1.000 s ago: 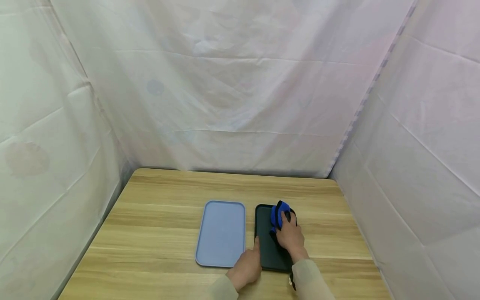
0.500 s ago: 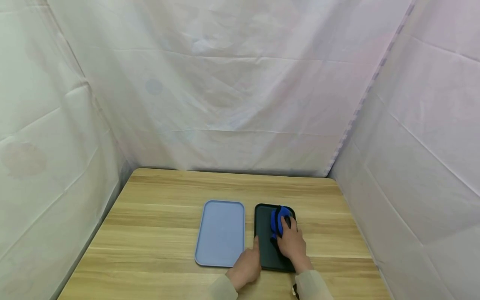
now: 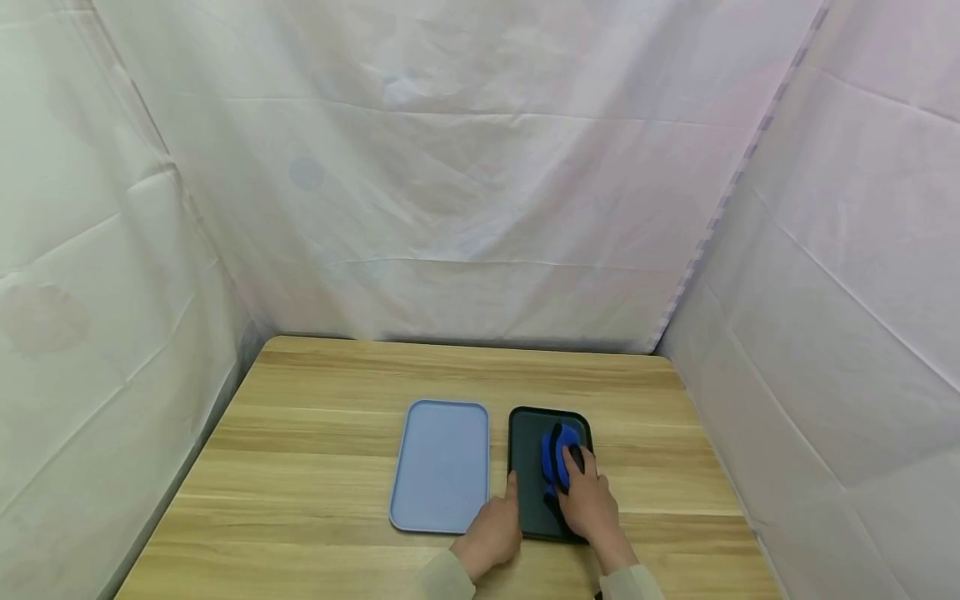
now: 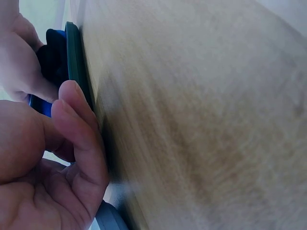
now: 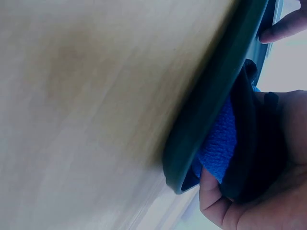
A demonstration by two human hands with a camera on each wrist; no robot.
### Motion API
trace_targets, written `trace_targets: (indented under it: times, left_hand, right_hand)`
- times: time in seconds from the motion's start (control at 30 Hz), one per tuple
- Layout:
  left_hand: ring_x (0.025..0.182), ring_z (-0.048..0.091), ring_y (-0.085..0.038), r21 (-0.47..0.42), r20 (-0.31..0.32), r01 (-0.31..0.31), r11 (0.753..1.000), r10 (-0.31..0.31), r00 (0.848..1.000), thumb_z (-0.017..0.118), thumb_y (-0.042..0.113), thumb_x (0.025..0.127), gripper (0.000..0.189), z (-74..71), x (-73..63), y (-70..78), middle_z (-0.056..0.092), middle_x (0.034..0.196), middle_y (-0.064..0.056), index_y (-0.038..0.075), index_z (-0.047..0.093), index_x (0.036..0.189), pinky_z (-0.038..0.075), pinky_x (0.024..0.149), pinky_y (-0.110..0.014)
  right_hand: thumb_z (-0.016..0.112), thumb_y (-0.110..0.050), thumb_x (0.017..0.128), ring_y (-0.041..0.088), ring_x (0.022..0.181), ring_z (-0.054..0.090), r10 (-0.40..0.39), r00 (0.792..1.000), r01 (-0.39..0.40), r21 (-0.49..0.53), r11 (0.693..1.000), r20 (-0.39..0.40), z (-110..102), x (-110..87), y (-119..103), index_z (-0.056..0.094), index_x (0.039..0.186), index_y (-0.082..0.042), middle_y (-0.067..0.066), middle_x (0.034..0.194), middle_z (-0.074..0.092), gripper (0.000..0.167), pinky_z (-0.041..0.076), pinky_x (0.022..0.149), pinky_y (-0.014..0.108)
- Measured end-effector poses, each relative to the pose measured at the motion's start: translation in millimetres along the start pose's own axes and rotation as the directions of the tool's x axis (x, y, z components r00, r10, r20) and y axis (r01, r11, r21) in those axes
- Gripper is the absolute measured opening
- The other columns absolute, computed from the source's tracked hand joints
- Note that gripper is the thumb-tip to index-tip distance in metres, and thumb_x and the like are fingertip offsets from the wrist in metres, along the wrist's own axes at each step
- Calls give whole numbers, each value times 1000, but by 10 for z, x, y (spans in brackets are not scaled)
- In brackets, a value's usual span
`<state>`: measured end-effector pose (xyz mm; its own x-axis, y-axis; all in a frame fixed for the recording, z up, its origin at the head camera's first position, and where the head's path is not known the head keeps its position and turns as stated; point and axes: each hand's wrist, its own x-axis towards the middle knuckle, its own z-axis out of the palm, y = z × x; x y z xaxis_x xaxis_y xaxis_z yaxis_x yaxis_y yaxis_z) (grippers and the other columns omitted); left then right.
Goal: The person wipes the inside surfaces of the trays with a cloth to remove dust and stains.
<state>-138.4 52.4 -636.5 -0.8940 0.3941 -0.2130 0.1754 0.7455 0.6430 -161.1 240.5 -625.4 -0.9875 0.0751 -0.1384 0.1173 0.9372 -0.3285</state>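
My right hand (image 3: 588, 504) grips a bunched blue towelling cloth (image 3: 553, 454) with black edging, down on a dark green rectangular tray (image 3: 529, 454). In the right wrist view the cloth (image 5: 220, 141) overlaps the inside of the tray rim (image 5: 211, 96), with fingers curled round it. My left hand (image 3: 492, 529) is at the tray's left edge, one digit pointing forward along the rim. In the left wrist view that hand (image 4: 76, 143) has its fingers bent at the tray's side (image 4: 76, 57), close over the table. Part of the cloth is hidden under my right hand.
A light blue tray (image 3: 442, 467) lies left of the dark one, its near right corner beside my left hand. Both are on a wood-grain table (image 3: 300, 467). Pale cloth walls (image 3: 465, 208) stand behind the table and along both sides.
My right hand has drawn the cloth down the dark tray toward me, uncovering the tray's far right corner. The left hand and both trays stay in place.
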Motion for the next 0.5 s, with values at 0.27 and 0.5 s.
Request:
trace_targets:
  times: [0.27, 0.5]
  left_hand:
    - [39, 37, -10, -14, -2, 9, 1000, -9, 1000, 68, -3, 90, 85, 18, 3, -10, 46, 49, 2, -5, 22, 162, 32, 39, -26]
    - [40, 39, -10, 0, -8, 11, 1000, -11, 1000, 68, -2, 90, 85, 25, 8, -16, 47, 50, 2, -4, 22, 162, 32, 39, -26]
  right_hand:
    - [78, -23, 93, 48, 110, 61, -45, 999, 45, -13, 999, 8, -9, -96, 75, 43, 159, -18, 21, 165, 30, 76, 57, 67, 51]
    - [81, -20, 89, 49, 111, 62, -85, 996, 86, 24, 996, -30, 21, -200, 35, 46, 157, -12, 26, 161, 34, 77, 57, 81, 57]
